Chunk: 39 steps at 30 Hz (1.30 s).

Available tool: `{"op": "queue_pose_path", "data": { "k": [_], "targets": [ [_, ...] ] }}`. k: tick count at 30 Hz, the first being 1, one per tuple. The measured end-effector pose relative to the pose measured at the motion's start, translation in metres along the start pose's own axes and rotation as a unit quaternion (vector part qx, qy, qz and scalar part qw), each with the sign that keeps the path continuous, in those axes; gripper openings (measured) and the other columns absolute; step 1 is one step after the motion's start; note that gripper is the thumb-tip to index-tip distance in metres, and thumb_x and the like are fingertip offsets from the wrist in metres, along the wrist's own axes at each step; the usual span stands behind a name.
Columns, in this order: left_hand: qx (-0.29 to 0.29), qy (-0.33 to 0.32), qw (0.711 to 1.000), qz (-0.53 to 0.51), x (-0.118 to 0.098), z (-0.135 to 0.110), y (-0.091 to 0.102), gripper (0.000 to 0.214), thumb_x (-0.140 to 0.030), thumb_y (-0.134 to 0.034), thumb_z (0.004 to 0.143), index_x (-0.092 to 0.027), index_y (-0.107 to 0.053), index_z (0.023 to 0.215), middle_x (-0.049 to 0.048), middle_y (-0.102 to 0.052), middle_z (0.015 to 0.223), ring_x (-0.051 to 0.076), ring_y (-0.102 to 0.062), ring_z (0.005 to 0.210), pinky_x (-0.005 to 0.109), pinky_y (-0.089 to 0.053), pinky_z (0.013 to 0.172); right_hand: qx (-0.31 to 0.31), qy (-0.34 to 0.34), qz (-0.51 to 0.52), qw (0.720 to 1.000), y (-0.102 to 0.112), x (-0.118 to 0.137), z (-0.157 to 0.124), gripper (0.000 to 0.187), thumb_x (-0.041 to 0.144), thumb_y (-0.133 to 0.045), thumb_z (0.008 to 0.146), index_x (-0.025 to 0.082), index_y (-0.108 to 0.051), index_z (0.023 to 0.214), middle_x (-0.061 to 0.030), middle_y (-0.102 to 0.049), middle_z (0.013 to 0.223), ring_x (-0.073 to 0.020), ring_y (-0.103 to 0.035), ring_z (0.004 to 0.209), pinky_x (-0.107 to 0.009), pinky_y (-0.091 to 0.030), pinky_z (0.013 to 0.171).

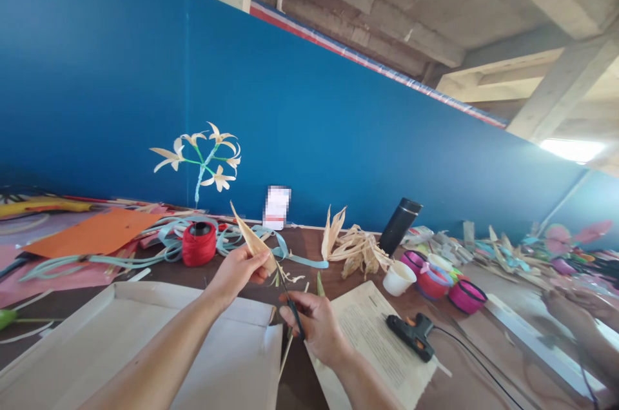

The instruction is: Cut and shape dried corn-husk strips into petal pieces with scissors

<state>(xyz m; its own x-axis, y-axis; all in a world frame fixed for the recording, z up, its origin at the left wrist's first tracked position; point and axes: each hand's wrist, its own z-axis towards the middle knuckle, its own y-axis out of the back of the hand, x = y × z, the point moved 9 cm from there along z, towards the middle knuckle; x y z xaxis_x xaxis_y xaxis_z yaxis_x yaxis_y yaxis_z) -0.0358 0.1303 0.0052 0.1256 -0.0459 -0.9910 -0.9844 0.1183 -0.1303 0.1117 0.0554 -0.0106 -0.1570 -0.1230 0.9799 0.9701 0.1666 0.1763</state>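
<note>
My left hand (243, 273) pinches a pale dried corn husk (252, 237), its pointed tip rising up and to the left. In my right hand (316, 323) is a pair of dark-handled scissors (295, 317), the blades reaching toward the husk's lower end. Whether the blades touch the husk I cannot tell. Thin husk shreds (290, 276) show around that end. Just right of my hands, a bundle of dried husks (360, 249) lies on the brown table (304, 239).
A white box (193, 332) spans the front left. A black glue gun (413, 334) rests on a printed sheet (370, 326). Behind are red thread (198, 246), a husk-flower stem (202, 168), a white cup (399, 278) and a black bottle (399, 226). Another person's hands (575, 307) are at right.
</note>
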Motion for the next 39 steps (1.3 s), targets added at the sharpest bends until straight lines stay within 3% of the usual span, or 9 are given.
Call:
{"op": "queue_pose_path", "data": {
  "k": [22,39],
  "targets": [
    [0.076,-0.030,0.993,0.090,0.010,0.007,-0.006,0.035,-0.048,-0.055,0.071,-0.015,-0.051,0.080,0.0020,-0.060,0.062,0.012,-0.053,0.052,0.027,-0.046,0.048,0.033,-0.052,0.026,0.998,0.001,-0.009,0.002,0.033,0.040,-0.068,0.069,0.014,-0.068,0.088,0.0040,-0.047,0.055,-0.0053,-0.040,0.045,-0.018,-0.034,0.044],
    [0.130,-0.018,0.987,0.092,0.000,-0.005,-0.016,0.026,-0.041,-0.055,0.074,-0.016,-0.049,0.078,0.0020,-0.058,0.066,0.012,-0.051,0.055,0.026,-0.044,0.052,0.028,-0.065,0.021,0.997,0.004,-0.005,0.002,0.030,0.037,-0.069,0.066,0.014,-0.069,0.085,0.0050,-0.046,0.051,-0.0051,-0.038,0.043,-0.019,-0.033,0.043]
  ]
}}
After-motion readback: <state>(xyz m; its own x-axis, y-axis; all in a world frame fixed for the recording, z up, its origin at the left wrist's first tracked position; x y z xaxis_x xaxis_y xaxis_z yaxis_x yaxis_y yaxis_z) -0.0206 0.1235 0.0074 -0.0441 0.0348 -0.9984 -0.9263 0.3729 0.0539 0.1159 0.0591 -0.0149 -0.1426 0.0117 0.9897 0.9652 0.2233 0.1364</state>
